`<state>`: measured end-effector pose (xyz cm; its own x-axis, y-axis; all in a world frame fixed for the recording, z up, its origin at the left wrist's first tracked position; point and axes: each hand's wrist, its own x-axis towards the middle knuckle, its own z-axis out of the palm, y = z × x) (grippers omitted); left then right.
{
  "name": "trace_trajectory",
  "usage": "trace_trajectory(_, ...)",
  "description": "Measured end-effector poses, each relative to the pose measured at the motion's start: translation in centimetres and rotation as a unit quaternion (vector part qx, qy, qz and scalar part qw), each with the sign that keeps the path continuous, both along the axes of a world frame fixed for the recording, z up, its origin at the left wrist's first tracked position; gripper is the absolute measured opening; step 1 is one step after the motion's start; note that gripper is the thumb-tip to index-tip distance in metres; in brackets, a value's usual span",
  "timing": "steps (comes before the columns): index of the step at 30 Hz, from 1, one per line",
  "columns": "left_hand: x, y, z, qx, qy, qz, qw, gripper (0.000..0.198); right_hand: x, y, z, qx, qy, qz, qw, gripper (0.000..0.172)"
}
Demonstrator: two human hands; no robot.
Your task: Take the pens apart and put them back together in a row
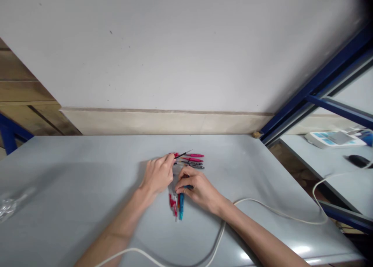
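My left hand [159,174] is closed, with a thin black pen refill [183,154] pinched in its fingertips and slanting up to the right. Close beside it, my right hand [196,187] has thumb and fingers pressed together; a bit of dark blue [189,187] shows among them, too small to name. Pink pens [194,160] and dark grey pens [196,165] lie in a row just beyond the hands. Nearer me are a red pen part [173,204] with a clear section and a teal pen barrel [181,207]. An orange piece shows beside the barrel, partly hidden.
The grey table [72,205] meets a wall at the back. A white cable [271,210] loops across it under my right forearm. Crumpled clear plastic [8,208] lies at the far left. A blue metal frame [291,106] and another table with a white device [332,139] stand right.
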<state>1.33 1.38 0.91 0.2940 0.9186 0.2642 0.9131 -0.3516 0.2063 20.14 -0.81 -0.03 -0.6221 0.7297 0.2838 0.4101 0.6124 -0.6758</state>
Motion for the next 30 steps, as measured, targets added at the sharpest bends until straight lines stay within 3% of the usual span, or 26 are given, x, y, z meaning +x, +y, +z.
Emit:
trace_trajectory(4,0.0,0.1,0.0,0.000,-0.006,-0.005,1.000,0.022,0.3,0.2,0.6,-0.003,0.001,-0.023,1.000,0.006)
trace_trajectory(9,0.1,0.1,0.0,-0.001,0.013,-0.002,1.000,0.022,1.3,0.1,2.1,-0.070,-0.011,-0.139,0.988,0.018)
trace_trajectory(12,0.1,0.1,-0.1,0.002,0.029,-0.002,1.000,0.022,1.5,-0.4,2.6,-0.133,-0.058,-0.161,0.976,0.022)
trace_trajectory(18,0.1,0.0,-0.2,0.010,0.053,-0.010,0.998,0.026,0.8,-1.0,2.4,-0.110,-0.189,-0.201,0.955,0.007)
trace_trajectory(23,0.4,-0.3,-0.2,0.015,0.045,-0.048,0.998,0.028,0.9,-1.1,2.3,-0.149,-0.154,-0.172,0.962,0.008)
trace_trajectory(30,0.6,-0.3,-0.4,0.041,0.019,-0.086,0.995,0.028,1.8,-0.6,1.8,-0.266,-0.013,-0.087,0.960,0.015)
